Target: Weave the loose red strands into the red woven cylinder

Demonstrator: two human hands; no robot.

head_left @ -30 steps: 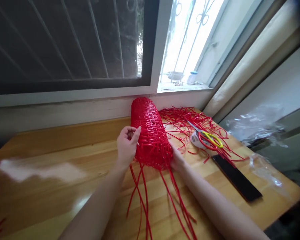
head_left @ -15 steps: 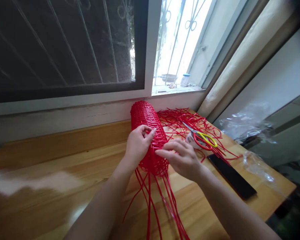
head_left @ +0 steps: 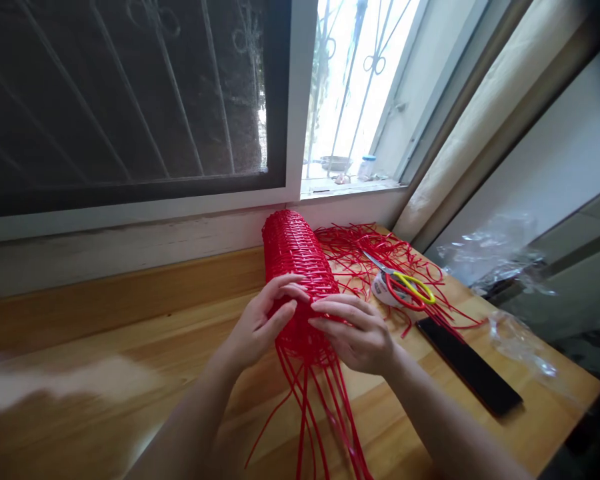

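A half-woven red basket (head_left: 295, 257) lies on its side on the wooden table (head_left: 105, 347), its far end against the wall under the window. Loose red strands (head_left: 325, 413) trail from its near end toward me. My left hand (head_left: 260, 327) curls round the basket's near left side, fingers pressed on the weave. My right hand (head_left: 355, 333) rests on its near top right, fingers bent over the weave and pinching at strands. The fingertips of both hands almost meet on top of the basket.
A heap of loose red strands (head_left: 380, 250) lies right of the basket. Scissors with yellow and red handles (head_left: 405, 287) rest on a white tape roll. A black flat phone (head_left: 467, 363) lies near the right edge. Crumpled clear plastic (head_left: 500, 257) sits beyond the table.
My right hand came from under the basket's right side up onto its top. My left hand moved from the left flank closer in, both now gripping the near end.
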